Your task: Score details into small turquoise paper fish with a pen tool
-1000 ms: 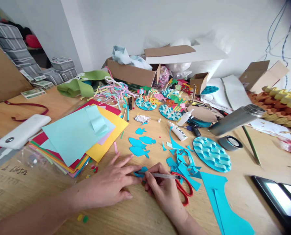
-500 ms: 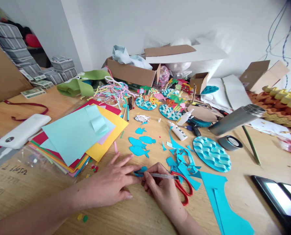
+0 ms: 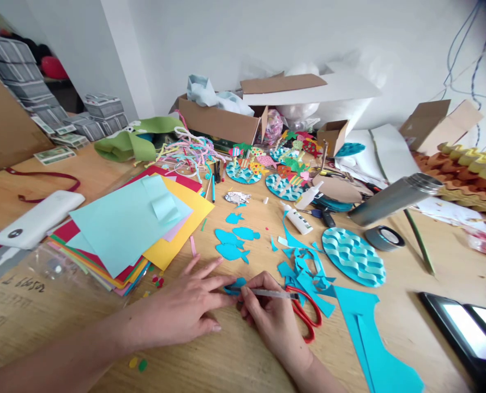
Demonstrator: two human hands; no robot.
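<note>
Though partly hidden, blue cutout (image 3: 240, 282) between splayed left hand (image 3: 189, 307) and right grip (image 3: 272, 319) (tight around a pen (image 3: 272, 293))

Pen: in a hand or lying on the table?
In a hand. The right hand grips the pen, its front end over a blue cutout. Whether the tip touches it, I cannot tell.

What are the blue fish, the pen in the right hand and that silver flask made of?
Blue fish: probably matte paper or thin card; they lie flat with crisp cut edges.
Pen: likely smooth plastic; its barrel looks pale and see-through.
Silver flask: apparently metal, perhaps stainless steel, judging by its grey sheen and shinier neck.
</note>
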